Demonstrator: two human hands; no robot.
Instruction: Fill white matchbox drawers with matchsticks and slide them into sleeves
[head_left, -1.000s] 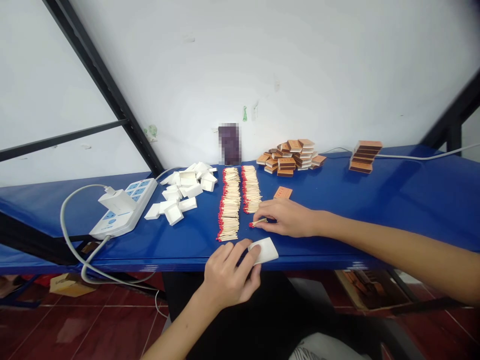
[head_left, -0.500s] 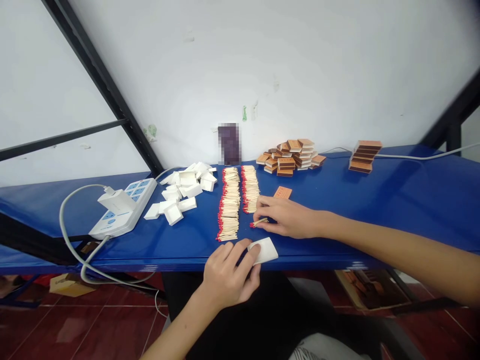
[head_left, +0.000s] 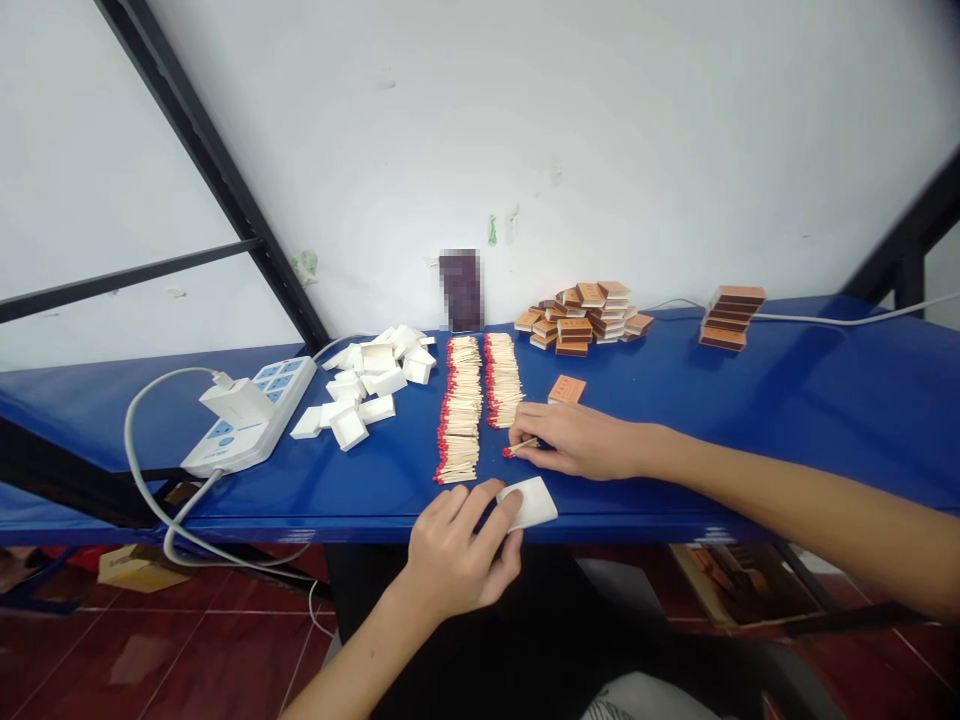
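Observation:
My left hand (head_left: 469, 545) grips a white matchbox tray (head_left: 536, 503) by its left end, at the table's front edge. Just above it, my right hand (head_left: 566, 440) pinches a few matches (head_left: 517, 450), their red heads pointing left. Beyond my right fingers lies a short row of red-tipped matches (head_left: 504, 380). A longer row of matches (head_left: 459, 410) runs beside it on the left. One orange matchbox (head_left: 566, 389) rests flat behind my right hand.
White empty trays (head_left: 375, 370) are heaped at left, near a power strip (head_left: 247, 420) with a plugged-in charger and looping cable. Orange matchboxes (head_left: 589, 315) pile up against the wall, and another stack (head_left: 731, 318) stands farther right. The blue table (head_left: 787, 400) ends close to me.
The view has shifted slightly. My right fingers have moved a little at the matches, still pinching them; the left hand keeps its hold on the tray.

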